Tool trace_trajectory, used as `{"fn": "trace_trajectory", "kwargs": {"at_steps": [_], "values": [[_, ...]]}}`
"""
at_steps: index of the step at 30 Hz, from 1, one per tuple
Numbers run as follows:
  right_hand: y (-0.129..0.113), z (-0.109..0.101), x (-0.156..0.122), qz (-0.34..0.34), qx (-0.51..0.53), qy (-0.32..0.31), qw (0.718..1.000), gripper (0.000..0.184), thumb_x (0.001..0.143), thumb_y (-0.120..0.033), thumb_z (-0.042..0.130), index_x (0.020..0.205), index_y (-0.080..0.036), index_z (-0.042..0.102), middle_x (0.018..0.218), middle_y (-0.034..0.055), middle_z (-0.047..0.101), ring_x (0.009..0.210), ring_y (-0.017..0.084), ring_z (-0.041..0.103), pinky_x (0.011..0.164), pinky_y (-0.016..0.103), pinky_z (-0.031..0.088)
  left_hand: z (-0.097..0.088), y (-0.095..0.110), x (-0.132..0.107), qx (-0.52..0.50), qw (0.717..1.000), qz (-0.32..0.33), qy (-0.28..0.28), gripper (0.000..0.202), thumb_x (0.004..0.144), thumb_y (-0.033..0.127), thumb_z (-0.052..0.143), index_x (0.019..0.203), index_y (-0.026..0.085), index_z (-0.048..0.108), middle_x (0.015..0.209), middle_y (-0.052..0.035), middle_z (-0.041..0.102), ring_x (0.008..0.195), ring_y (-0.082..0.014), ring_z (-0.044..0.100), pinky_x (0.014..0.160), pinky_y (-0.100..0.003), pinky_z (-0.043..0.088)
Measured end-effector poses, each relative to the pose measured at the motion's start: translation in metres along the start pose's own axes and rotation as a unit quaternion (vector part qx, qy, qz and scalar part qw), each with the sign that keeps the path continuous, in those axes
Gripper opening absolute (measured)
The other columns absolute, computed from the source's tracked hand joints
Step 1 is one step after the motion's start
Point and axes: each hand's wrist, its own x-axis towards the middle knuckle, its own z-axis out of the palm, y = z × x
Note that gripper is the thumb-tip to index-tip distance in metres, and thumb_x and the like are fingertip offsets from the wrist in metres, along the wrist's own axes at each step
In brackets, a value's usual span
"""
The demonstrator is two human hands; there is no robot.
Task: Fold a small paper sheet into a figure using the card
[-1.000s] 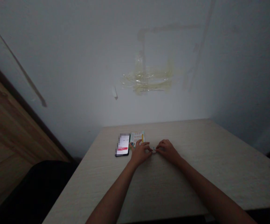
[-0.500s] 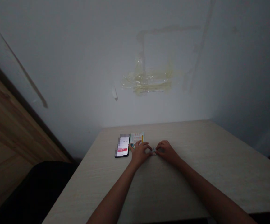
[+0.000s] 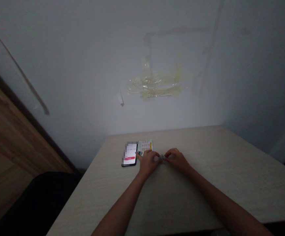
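Between my two hands, low over the tabletop, is a small pale, shiny object (image 3: pixel 162 159), too small and dim to name. My left hand (image 3: pixel 148 161) pinches its left side with thumb and forefinger, the other fingers spread toward a printed card or booklet (image 3: pixel 145 144). From the right, my right hand (image 3: pixel 178 159) grips the same object between thumb and forefinger, its remaining fingers curled. The fingertips partly cover the object. Left of my left hand lies a phone (image 3: pixel 130 154) with its screen lit, beside the card.
The pale wooden table (image 3: pixel 193 141) meets a grey wall (image 3: pixel 88 82) at its back edge. Shiny yellowish tape (image 3: pixel 157 86) sticks to the wall. A dark chair-like shape (image 3: pixel 41 200) stands left of the table, near wooden boards (image 3: pixel 14 131).
My fingertips have shifted slightly around the small object, and more of its shiny surface shows at the top. The camera view has moved a little. Phone and card stay put.
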Motion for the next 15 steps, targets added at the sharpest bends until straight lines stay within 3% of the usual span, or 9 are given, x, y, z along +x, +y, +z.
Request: {"fn": "trace_trajectory", "kwargs": {"at_steps": [4,15], "values": [[0.0032,-0.0005,-0.0008,-0.002,0.002,0.005,1.0,0.017,0.079,-0.034,0.07,0.09,-0.022,0.071,0.086,0.0047,0.07,0.09,0.021,0.062,0.086,0.036,0.048,-0.0025,0.0027,-0.0008,-0.013,1.0,-0.005,-0.004,0.013,0.082,0.036,0.067,0.094,0.034,0.073,0.111,-0.0007,0.072,0.119,-0.0277,0.053,0.109,-0.07,-0.012],[0.0006,-0.0041,-0.0007,-0.006,0.001,0.007,1.0,0.018,0.084,-0.039,0.065,0.086,-0.024,0.074,0.086,0.0046,0.073,0.09,0.022,0.063,0.086,0.036,0.047,0.0007,0.0025,0.001,-0.048,0.999,0.005,0.017,0.01,0.084,0.033,0.064,0.086,0.032,0.073,0.1,0.0016,0.075,0.109,-0.0251,0.061,0.11,-0.068,-0.012]]}}
